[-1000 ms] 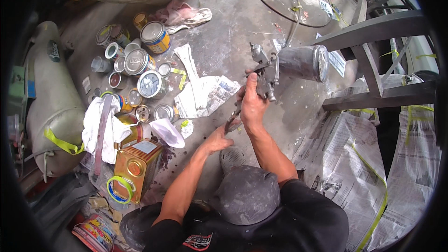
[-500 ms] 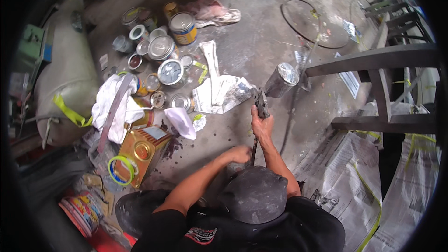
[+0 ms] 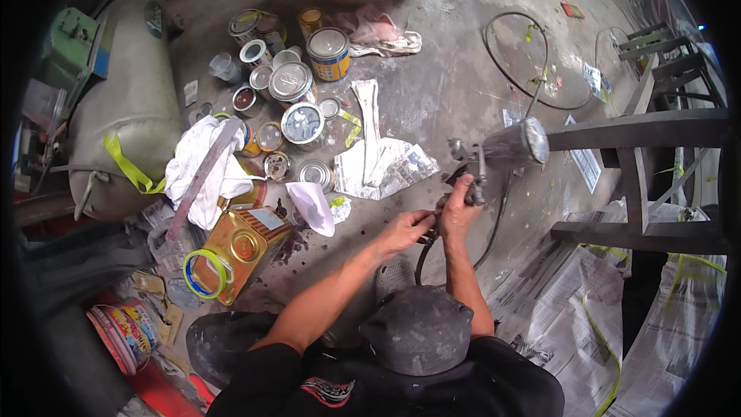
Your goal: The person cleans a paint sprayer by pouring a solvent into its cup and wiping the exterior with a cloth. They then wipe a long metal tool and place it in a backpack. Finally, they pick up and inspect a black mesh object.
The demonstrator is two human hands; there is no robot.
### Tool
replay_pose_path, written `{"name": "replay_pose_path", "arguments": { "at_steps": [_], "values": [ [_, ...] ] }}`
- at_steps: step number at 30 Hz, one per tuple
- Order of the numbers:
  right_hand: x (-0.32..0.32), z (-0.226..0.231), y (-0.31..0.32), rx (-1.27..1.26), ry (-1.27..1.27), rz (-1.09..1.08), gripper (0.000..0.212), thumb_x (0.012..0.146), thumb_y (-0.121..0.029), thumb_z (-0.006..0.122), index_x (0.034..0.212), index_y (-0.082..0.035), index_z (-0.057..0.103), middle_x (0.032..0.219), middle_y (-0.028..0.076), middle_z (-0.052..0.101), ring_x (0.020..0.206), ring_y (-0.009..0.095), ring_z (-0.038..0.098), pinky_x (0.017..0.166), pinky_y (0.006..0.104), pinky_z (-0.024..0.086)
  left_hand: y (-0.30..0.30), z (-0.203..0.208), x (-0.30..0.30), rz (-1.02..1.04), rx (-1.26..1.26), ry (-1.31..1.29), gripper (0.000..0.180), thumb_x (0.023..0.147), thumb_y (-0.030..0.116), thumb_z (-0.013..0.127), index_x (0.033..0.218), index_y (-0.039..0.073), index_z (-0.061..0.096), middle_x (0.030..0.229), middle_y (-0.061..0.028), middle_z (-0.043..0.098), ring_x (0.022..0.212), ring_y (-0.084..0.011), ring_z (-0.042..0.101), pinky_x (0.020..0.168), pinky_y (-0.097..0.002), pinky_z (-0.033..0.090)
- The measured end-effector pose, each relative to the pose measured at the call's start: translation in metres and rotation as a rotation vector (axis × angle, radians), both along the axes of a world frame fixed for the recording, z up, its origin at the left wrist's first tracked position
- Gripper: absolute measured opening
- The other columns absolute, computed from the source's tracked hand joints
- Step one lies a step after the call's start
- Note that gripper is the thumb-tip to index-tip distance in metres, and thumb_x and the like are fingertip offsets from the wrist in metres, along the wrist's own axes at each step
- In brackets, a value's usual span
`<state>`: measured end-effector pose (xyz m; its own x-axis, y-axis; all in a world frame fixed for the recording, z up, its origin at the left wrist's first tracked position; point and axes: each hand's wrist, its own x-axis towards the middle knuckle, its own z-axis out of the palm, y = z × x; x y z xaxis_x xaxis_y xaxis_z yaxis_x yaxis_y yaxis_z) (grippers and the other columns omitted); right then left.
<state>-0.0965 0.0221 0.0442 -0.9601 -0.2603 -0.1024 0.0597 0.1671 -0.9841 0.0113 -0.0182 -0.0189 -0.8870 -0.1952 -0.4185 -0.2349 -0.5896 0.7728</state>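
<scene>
Right hand [image 3: 457, 220] is wrapped snug around the handle of a spray gun [image 3: 482, 175], which sits out front with its dark cup [image 3: 511, 145] tipped over to the right. Left hand [image 3: 403, 232] is right by the gun's lower end, fingers curled in, but can't tell if it's actually gripping anything. A dark hose [image 3: 505, 220] bends round below the gun. Left of that there's newspaper [image 3: 405, 166] on the floor, then a gold square can [image 3: 247, 243] and a bunch of paint cans [image 3: 293, 81]. Dark frame [image 3: 648, 130] off to the right.
</scene>
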Motion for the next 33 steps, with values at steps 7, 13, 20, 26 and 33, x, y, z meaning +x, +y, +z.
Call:
{"name": "replay_pose_path", "arguments": {
  "at_steps": [7,13,20,26,33],
  "values": [
    [-0.004,0.048,0.000,-0.072,-0.019,-0.082,0.059,0.092,-0.062,0.053,0.082,-0.004,0.055,0.061,0.001,0.050,0.044,0.009,0.046,0.038,0.0266,0.037,0.004,0.027,-0.012,0.077,0.316,0.160,0.036,0.099,0.026,0.061,0.124,0.000,0.061,0.098,0.0017,0.064,0.084,-0.0048,0.057,0.075,-0.0216,0.047],
    [0.000,0.053,0.000,-0.060,0.019,-0.024,0.058,0.094,-0.060,0.052,0.084,-0.003,0.056,0.060,0.000,0.050,0.044,0.009,0.046,0.039,0.0258,0.036,0.007,0.028,-0.012,0.093,0.264,0.148,0.035,0.099,0.027,0.061,0.120,-0.001,0.062,0.094,0.0020,0.065,0.082,-0.0046,0.057,0.075,-0.0219,0.048],
    [0.001,0.058,0.003,-0.019,0.072,0.039,0.057,0.095,-0.058,0.052,0.092,-0.001,0.060,0.066,0.002,0.055,0.045,0.009,0.048,0.039,0.0253,0.037,0.009,0.024,-0.013,0.077,0.230,0.135,0.035,0.098,0.027,0.063,0.119,-0.001,0.063,0.096,0.0002,0.066,0.086,-0.0064,0.059,0.079,-0.0238,0.048],
    [0.001,0.054,0.005,-0.009,0.057,0.002,0.056,0.094,-0.059,0.053,0.086,-0.004,0.057,0.068,0.003,0.056,0.045,0.010,0.049,0.039,0.0257,0.038,0.009,0.027,-0.012,0.095,0.198,0.157,0.034,0.096,0.024,0.065,0.119,-0.001,0.063,0.099,-0.0016,0.067,0.091,-0.0075,0.059,0.083,-0.0242,0.047],
    [0.002,0.054,0.006,0.012,0.042,0.011,0.056,0.093,-0.060,0.054,0.085,-0.005,0.054,0.068,0.003,0.055,0.046,0.011,0.050,0.039,0.0268,0.038,0.007,0.028,-0.011,0.088,0.189,0.145,0.035,0.095,0.024,0.066,0.119,-0.002,0.064,0.100,-0.0025,0.068,0.091,-0.0084,0.060,0.083,-0.0249,0.048]
  ]
}}
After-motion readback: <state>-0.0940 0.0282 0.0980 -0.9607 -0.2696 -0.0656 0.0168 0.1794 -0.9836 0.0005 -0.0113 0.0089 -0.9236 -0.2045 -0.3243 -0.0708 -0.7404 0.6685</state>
